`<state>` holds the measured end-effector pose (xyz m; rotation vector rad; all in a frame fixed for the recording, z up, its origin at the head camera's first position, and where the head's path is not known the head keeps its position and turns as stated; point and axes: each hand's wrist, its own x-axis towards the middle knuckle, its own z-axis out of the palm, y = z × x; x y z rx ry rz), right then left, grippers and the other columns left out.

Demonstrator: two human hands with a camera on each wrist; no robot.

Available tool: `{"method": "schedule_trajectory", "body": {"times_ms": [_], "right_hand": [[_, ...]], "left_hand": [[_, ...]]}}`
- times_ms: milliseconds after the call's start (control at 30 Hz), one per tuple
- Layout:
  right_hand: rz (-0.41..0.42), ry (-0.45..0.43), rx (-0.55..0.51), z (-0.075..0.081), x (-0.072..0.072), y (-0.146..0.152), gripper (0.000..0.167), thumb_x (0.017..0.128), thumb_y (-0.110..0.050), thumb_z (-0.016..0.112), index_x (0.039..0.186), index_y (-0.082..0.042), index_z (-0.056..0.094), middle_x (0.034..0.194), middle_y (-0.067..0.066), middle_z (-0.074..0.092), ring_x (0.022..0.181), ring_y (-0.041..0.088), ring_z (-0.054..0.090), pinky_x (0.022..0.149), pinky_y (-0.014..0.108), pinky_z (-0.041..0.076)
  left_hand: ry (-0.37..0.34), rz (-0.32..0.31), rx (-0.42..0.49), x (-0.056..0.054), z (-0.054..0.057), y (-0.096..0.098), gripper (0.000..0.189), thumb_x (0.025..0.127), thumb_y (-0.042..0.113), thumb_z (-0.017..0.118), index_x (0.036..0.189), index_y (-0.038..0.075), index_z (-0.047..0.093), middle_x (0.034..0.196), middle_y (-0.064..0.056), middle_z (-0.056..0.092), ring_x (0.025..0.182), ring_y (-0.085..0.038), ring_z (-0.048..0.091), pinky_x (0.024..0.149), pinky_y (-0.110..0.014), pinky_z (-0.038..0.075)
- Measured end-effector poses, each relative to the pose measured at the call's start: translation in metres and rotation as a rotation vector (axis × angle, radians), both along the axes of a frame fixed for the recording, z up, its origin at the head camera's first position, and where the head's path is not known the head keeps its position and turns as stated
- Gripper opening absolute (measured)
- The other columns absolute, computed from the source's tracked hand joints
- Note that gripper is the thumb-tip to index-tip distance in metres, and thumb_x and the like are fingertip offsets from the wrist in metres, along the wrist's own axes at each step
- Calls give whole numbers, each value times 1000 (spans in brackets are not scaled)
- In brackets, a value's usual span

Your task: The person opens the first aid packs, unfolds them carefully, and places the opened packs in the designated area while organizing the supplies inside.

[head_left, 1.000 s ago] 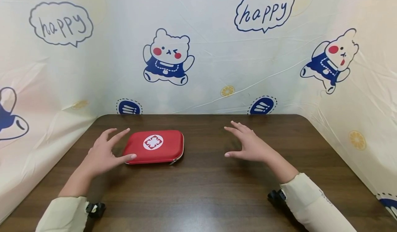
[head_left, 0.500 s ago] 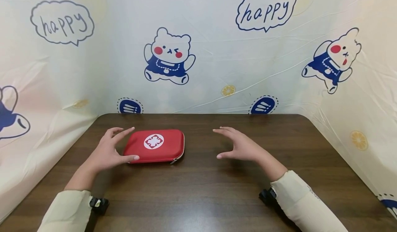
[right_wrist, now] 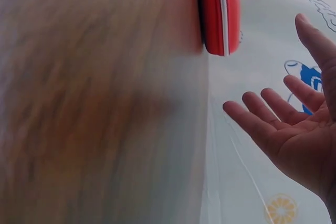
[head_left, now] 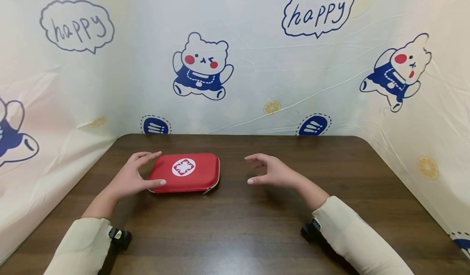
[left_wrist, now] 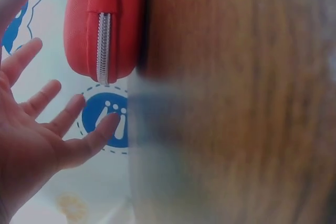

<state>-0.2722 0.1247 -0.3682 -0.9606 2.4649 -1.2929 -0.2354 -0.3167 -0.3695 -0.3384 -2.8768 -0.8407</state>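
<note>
A red zippered first-aid case [head_left: 198,173] with a white cross emblem lies flat on the dark wooden table [head_left: 235,222], left of the middle. My left hand [head_left: 130,176] hovers at its left end, thumb and fingers spread apart. In the left wrist view a gap shows between that hand [left_wrist: 37,135] and the case [left_wrist: 113,35], whose zipper faces the camera. To the right of the case, well apart from it, my right hand [head_left: 275,171] hangs over the table with relaxed fingers and holds nothing. The right wrist view shows this palm [right_wrist: 299,140] bare.
A pale patterned cloth [head_left: 249,63] with bears and "happy" bubbles rises behind the table and along both sides. Each wrist carries a small black camera, the left one [head_left: 121,238] and the right one [head_left: 310,231] both above the tabletop.
The right hand has moved left, toward the case, its fingers bending slightly. My left hand has shifted a little right, closer over the case's left end. The case stays in place.
</note>
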Motion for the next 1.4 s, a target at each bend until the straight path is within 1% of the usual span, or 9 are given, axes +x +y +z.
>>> {"method": "schedule_trajectory", "body": {"times_ms": [167,267,400,567,833,967,1100,1200,1400], "right_hand": [[37,-41,29,-4,-5,-11,66,81,-24,81,137,-7,51,139,15,51,122,36,54,95,50,49],[58,-48,60,-7,-8,-18,65,82,-23,81,137,-4,50,139,15,52,122,34,54,96,48,49],[73,-50,99,-10,-11,-26,65,82,-24,80,136,-3,51,137,13,54,119,28,57,97,45,48],[96,-56,133,-11,-12,-35,64,81,-26,81,135,-5,54,135,11,56,113,23,60,98,43,47],[85,-88,132,-12,-16,-53,55,80,-23,82,127,-4,60,125,10,62,107,21,63,88,31,52],[73,-121,144,-14,-20,-61,41,80,-22,82,115,-6,67,109,4,68,98,15,65,81,26,54],[80,-122,153,-15,-23,-68,29,79,-18,82,104,-5,72,89,-2,71,80,8,64,71,24,53],[86,-122,151,-16,-25,-72,25,79,-15,82,99,-2,74,80,-2,70,70,6,62,65,22,52],[47,-198,108,-21,-23,-81,22,79,-10,81,98,0,75,77,1,70,62,8,61,63,26,55]], "left_hand": [[-71,-21,17,-6,-1,1,93,74,50,81,149,12,40,146,-27,29,120,-48,44,84,-59,52],[-117,-37,21,-10,-1,2,96,73,49,81,150,11,38,149,-28,26,121,-49,45,86,-57,52],[-168,-51,8,-13,-1,2,98,72,49,81,149,9,38,150,-28,26,125,-50,40,88,-58,51],[-214,-43,-21,-15,-2,2,99,70,51,82,148,5,39,148,-29,29,130,-50,30,89,-58,50],[-230,-19,-39,-19,2,9,103,68,51,84,147,2,40,145,-31,31,129,-51,30,84,-55,53],[-252,-11,-43,-21,3,11,105,67,52,84,147,2,39,145,-32,30,129,-52,29,84,-54,54],[-262,9,-50,-25,2,13,106,67,55,82,148,3,38,146,-31,29,130,-52,28,84,-54,54],[-263,24,-58,-28,1,16,106,68,56,81,149,4,37,147,-31,28,130,-52,28,84,-54,54],[-259,41,-53,-34,-1,22,106,69,55,81,150,4,35,147,-31,27,130,-52,27,84,-54,54]]}}
